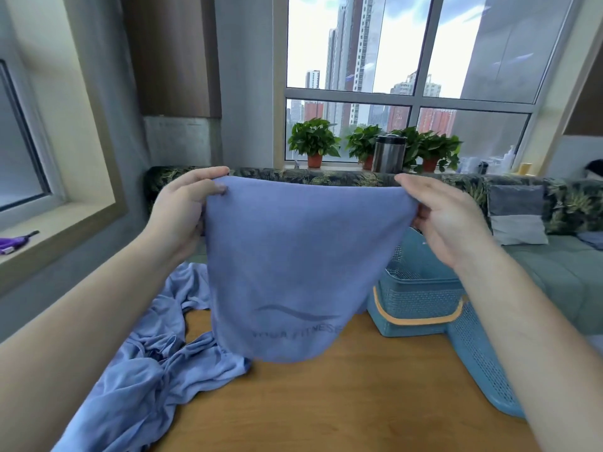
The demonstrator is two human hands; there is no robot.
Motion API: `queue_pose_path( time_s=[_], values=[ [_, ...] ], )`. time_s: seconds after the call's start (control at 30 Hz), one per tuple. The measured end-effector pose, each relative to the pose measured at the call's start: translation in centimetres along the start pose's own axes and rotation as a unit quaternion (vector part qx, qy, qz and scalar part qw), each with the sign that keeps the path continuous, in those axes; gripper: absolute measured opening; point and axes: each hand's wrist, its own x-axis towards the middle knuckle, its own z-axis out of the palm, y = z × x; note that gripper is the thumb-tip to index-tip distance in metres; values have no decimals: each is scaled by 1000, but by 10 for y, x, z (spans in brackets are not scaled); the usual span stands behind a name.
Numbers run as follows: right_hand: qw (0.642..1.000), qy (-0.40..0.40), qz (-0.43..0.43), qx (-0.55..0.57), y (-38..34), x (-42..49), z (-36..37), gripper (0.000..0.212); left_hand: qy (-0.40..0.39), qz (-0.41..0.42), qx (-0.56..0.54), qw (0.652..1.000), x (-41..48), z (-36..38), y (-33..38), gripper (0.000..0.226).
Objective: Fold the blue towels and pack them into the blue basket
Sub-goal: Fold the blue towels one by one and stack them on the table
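I hold a blue towel (293,256) up in the air, spread between both hands, with a printed logo near its lower edge. My left hand (182,210) pinches its top left corner and my right hand (447,220) pinches its top right corner. The towel hangs above the wooden table (342,402). A heap of crumpled blue towels (146,370) lies on the table's left side. The blue basket (421,298), with an orange handle, stands on the table at the right, partly hidden behind the towel and my right arm.
A second blue perforated piece (483,363) lies beside the basket at the table's right edge. Behind the table runs a leaf-patterned sofa (326,177) with a grey cushion (518,216). Potted plants (313,141) and a metal canister (390,153) stand on the window sill.
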Motion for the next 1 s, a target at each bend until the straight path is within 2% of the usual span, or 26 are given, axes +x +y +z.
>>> queue_pose_path(
  time_s=[0.1,0.37,0.5,0.63,0.83,1.0],
  values=[
    [999,-26,2,-28,-4,-5,-12,10,10,26,5,1000,-3,-4,0,14],
    [983,0,42,-180,26,16,-22,20,25,2,95,995,20,6,-35,17],
    [978,-9,89,-187,48,30,-18,24,30,-13,148,988,41,5,-57,17],
    [986,-14,79,-149,55,41,-10,24,31,-14,155,987,62,9,-59,17],
    [981,58,65,-171,72,15,-14,17,50,-19,74,996,40,13,-78,7],
    [962,104,133,-216,148,-52,-36,5,86,-104,106,985,-35,2,-171,16]
  ],
)
